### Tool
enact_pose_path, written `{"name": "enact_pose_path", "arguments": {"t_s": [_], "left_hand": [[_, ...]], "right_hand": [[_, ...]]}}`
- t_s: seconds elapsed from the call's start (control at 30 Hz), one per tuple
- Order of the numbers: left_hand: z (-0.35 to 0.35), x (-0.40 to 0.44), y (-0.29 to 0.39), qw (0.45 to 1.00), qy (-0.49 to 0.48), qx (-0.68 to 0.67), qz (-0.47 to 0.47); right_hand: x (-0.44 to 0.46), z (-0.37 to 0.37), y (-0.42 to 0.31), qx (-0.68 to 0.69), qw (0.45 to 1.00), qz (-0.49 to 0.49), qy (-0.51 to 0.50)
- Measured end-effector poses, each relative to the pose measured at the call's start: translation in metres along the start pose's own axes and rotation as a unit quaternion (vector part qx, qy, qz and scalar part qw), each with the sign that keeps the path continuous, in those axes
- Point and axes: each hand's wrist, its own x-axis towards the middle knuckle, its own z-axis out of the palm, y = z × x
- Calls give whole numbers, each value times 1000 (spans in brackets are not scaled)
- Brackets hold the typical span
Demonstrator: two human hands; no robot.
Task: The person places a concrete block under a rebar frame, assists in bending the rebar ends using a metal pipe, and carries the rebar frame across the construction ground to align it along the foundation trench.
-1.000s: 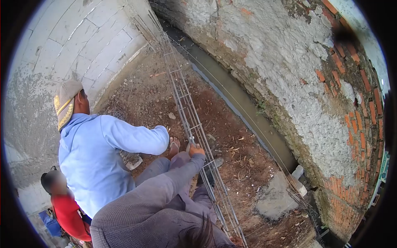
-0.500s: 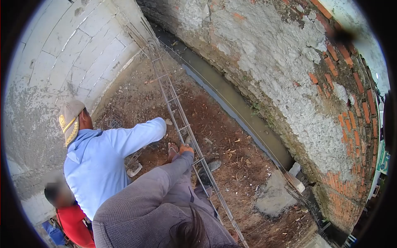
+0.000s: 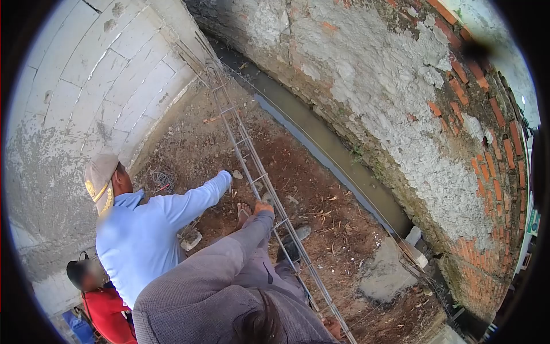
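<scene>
A long, narrow frame of thin steel bars with cross ties [image 3: 243, 140] runs from the upper left to the bottom edge. My left hand [image 3: 263, 207], at the end of a grey sleeve, is closed on one of its bars near mid-view. At the bottom edge, a small patch of skin, seemingly my right hand [image 3: 332, 325], shows against the lower part of the frame; its fingers cannot be made out. Below my left hand are a dark boot [image 3: 289, 247] and grey trousers. A sandalled foot [image 3: 243, 212] rests on the soil left of the frame.
A person in light blue [image 3: 143, 241] and a cap stretches an arm toward the frame. Behind is a person in red [image 3: 107, 315]. A water-filled ditch [image 3: 321, 135] runs beside a rough brick wall [image 3: 395, 103]. Tangled wire [image 3: 163, 179] and a concrete slab [image 3: 387, 272] lie on the soil.
The view has shifted, and the person in light blue now sits lower in it, with the arm straighter. My left hand has stayed on the frame.
</scene>
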Motion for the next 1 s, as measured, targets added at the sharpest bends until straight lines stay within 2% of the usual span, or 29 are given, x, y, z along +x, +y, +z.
{"name": "enact_pose_path", "arguments": {"t_s": [0.1,0.2,0.27,0.3,0.33,0.37,0.43,0.47,0.5,0.53,0.57,0.63,0.77,0.87,0.93,0.97,1.0], "left_hand": [[13,5,-2,997,-59,-41,-38],[30,10,-12,996,-61,-59,-36],[24,4,-10,997,-53,-55,-24],[7,-10,4,969,-105,-193,-117],[-2,-18,12,910,-152,-325,-206],[-2,-17,9,913,-153,-320,-204],[7,-4,-14,869,-164,-423,-198],[11,2,-26,853,-168,-454,-196],[13,12,-36,791,-205,-536,-211],[15,22,-44,759,-222,-572,-216],[19,34,-52,726,-239,-606,-222],[30,60,-69,707,-249,-610,-256],[13,39,-42,865,-266,-404,-133],[19,34,-43,887,-263,-375,-64],[3,12,-3,969,-167,-159,-85],[-14,1,20,968,-165,-134,-136],[-12,5,18,968,-168,-129,-133]], "right_hand": [[0,-8,10,7,1000,5,-8],[-1,-19,10,41,998,22,-37],[-13,-15,-6,-21,997,-56,58],[-4,-21,-2,-73,997,-30,16],[-2,-20,1,-68,997,-29,17],[-3,-18,3,-68,997,-30,29],[-3,-10,13,-61,997,-26,38],[3,-4,18,-60,995,-54,63],[8,2,22,-58,991,-81,86],[11,9,26,-55,986,-109,110],[11,7,21,-56,993,-63,77],[14,8,21,-70,993,-61,78],[10,4,1,-61,993,-43,91],[12,3,5,-64,992,-44,103],[13,1,0,-80,990,-67,99],[16,1,2,-77,990,-65,101],[22,1,8,-97,989,-63,96]]}}
